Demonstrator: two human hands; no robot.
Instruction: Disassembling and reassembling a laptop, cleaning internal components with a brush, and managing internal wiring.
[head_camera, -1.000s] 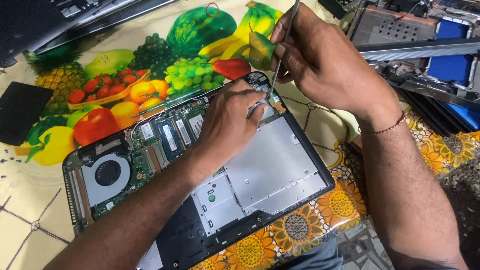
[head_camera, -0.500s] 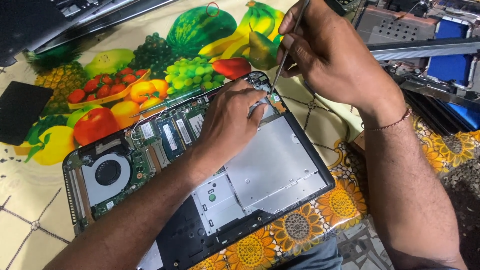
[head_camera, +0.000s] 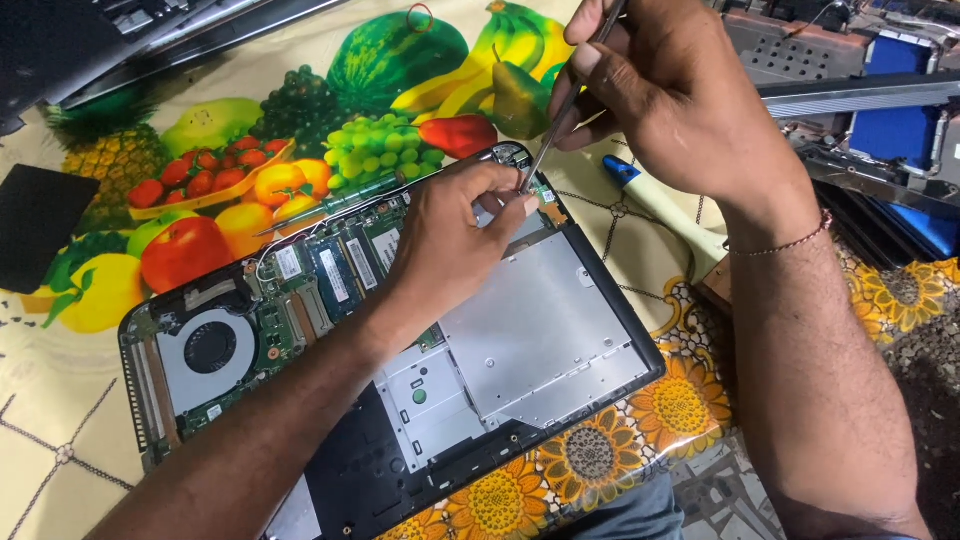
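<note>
- Fingers of the right hand (head_camera: 690, 110) are pressed together around a thin metal tool (head_camera: 560, 120), held like a pen; its tip points down at the far right corner of the opened laptop (head_camera: 560, 330).
- Compared with a second ago, the tool's tip has come down from above the fruit-print cloth (head_camera: 300, 120) to sit right beside the left fingertips, so the working end looks to be on its spot now rather than on the way to it.
- Left hand (head_camera: 450, 245) lies on the laptop's board, thumb and forefinger pinching a small part at that same corner; what exactly they pinch is too small to tell. This hand has hardly shifted over the second.
- Laptop sits base-up, cover off, in the middle of the bench: fan (head_camera: 210, 350) at its left end, memory sticks (head_camera: 335, 270) just left of the left hand, a bare silver drive bay (head_camera: 540, 320) to the right and nearer.
- Green-handled screwdriver (head_camera: 350, 200) lies along the laptop's far edge, touching no hand.
- Blue-tipped cream tool (head_camera: 650, 195) lies on the cloth just right of the laptop, under the right wrist.
- Other dismantled machines (head_camera: 850, 70) are stacked at far right, a black pad (head_camera: 40, 225) at far left.
</note>
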